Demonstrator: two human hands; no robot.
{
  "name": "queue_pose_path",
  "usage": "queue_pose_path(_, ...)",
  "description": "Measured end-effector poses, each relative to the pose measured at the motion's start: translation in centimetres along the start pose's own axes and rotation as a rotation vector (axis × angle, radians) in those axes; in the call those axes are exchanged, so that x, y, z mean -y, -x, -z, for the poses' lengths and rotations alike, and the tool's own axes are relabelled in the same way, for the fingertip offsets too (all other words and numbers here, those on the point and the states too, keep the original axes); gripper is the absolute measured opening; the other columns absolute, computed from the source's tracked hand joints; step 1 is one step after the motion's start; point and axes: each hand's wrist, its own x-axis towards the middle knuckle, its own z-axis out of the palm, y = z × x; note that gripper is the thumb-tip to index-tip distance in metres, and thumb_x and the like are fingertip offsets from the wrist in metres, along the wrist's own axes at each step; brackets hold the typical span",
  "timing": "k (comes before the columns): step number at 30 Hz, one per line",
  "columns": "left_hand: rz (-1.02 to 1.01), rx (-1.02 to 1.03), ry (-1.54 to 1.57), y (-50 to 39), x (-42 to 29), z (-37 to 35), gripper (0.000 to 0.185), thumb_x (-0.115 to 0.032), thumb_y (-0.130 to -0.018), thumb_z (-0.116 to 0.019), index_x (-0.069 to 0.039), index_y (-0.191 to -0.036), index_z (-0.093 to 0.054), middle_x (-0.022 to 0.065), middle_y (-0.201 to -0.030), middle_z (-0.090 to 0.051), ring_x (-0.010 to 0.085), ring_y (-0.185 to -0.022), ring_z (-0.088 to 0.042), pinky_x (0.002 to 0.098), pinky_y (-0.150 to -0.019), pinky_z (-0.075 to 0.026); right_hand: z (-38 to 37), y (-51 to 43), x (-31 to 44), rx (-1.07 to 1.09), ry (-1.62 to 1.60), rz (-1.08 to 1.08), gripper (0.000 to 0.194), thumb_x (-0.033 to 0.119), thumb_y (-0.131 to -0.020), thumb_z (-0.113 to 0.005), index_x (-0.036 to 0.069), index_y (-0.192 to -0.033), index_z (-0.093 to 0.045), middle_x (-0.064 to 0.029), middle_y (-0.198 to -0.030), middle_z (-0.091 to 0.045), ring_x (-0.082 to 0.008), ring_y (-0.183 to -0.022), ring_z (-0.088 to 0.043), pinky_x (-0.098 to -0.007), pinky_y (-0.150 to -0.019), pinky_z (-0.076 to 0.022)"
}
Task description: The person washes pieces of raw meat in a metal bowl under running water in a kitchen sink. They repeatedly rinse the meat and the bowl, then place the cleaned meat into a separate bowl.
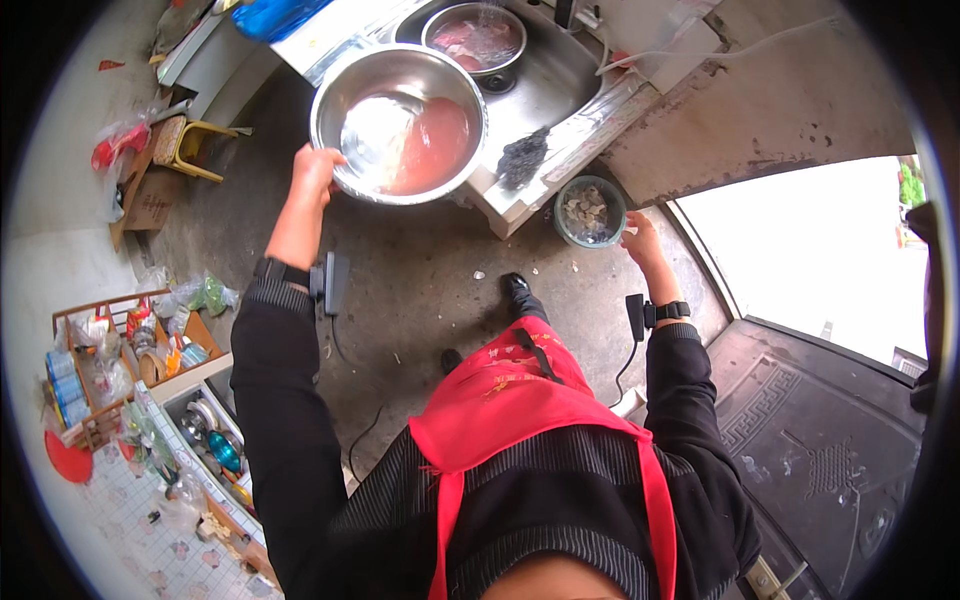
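Observation:
My left hand (pixel 315 170) grips the rim of a large stainless steel basin (pixel 352 79), its thumb over the edge. The basin is tilted, and reddish liquid (pixel 439 146) has pooled on its right side. It hangs by the front left edge of a steel sink (pixel 559 97). My right hand (pixel 642 238) is at the right rim of a grey-green bucket (pixel 559 217); I cannot tell whether the fingers grip it. Pale scraps (pixel 586 212) lie in that bucket. A smaller steel bowl (pixel 523 54) in the sink holds pinkish meat (pixel 469 37) under running water.
A dark scouring mesh (pixel 523 159) lies on the sink's front ledge. Left stand a yellow-framed stool (pixel 202 150) and a wooden rack (pixel 112 307) of packages. An open drawer (pixel 214 435) holds metal ware. To the right are a bright doorway (pixel 817 247) and a dark patterned panel (pixel 817 442).

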Motion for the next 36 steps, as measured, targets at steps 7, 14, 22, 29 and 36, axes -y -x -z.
queue_pose_path(7, -0.636, -0.235, -0.811, -6.9, -9.7, -12.5, 0.05, -0.015, -0.068, -0.049, -0.012, -0.118, -0.054, 0.0236, -0.093, -0.061, 0.0382, -0.088, -0.058, 0.0416, -0.079, -0.045, 7.1, -2.2, 2.1, -0.049, 0.015, -0.05, 0.042, 0.004, -0.072, -0.055, 0.004, -0.113, -0.052, -0.0176, -0.106, -0.056, -0.0302, -0.095, -0.056, -0.0364, -0.08, -0.0462)
queue_pose_path(14, -1.128, -0.307, -0.917, -10.9, -12.9, -22.7, 0.037, -0.009, -0.074, -0.046, -0.017, -0.107, -0.059, 0.0173, -0.098, -0.061, 0.0353, -0.082, -0.06, 0.0416, -0.072, -0.05, 8.2, -2.5, 1.3, -0.156, 0.048, -0.089, 0.043, 0.006, -0.072, -0.056, 0.007, -0.115, -0.052, -0.017, -0.107, -0.055, -0.0312, -0.091, -0.057, -0.0371, -0.078, -0.0463)
queue_pose_path(22, -1.745, -0.19, -0.902, -13.8, -15.7, -23.6, 0.041, -0.009, -0.074, -0.054, -0.025, -0.112, -0.059, 0.0108, -0.109, -0.058, 0.0248, -0.073, -0.064, 0.0312, -0.056, -0.053, 8.4, -2.5, 3.2, -0.29, 0.1, -0.15, 0.044, 0.006, -0.074, -0.056, 0.008, -0.118, -0.05, -0.0163, -0.111, -0.054, -0.0299, -0.087, -0.058, -0.0366, -0.077, -0.0465)
queue_pose_path(29, -2.004, -0.013, -0.65, -15.5, -19.4, -20.0, 0.045, -0.002, -0.069, -0.058, -0.021, -0.108, -0.062, 0.014, -0.104, -0.061, 0.0278, -0.076, -0.064, 0.0325, -0.061, -0.054, 7.6, -3.9, 10.1, -0.362, 0.096, -0.219, 0.041, 0.008, -0.077, -0.053, 0.006, -0.118, -0.049, -0.0192, -0.114, -0.052, -0.0372, -0.103, -0.052, -0.0409, -0.085, -0.0439)
queue_pose_path(36, -1.685, -0.075, -0.566, -23.8, -18.4, -15.3, 0.031, -0.001, -0.071, -0.054, -0.016, -0.097, -0.064, 0.0098, -0.095, -0.062, 0.0267, -0.079, -0.063, 0.0341, -0.066, -0.052, 5.2, -3.7, 14.8, -0.411, 0.153, -0.302, 0.042, 0.008, -0.077, -0.053, 0.006, -0.118, -0.049, -0.0193, -0.114, -0.052, -0.0342, -0.094, -0.054, -0.0395, -0.082, -0.0444)
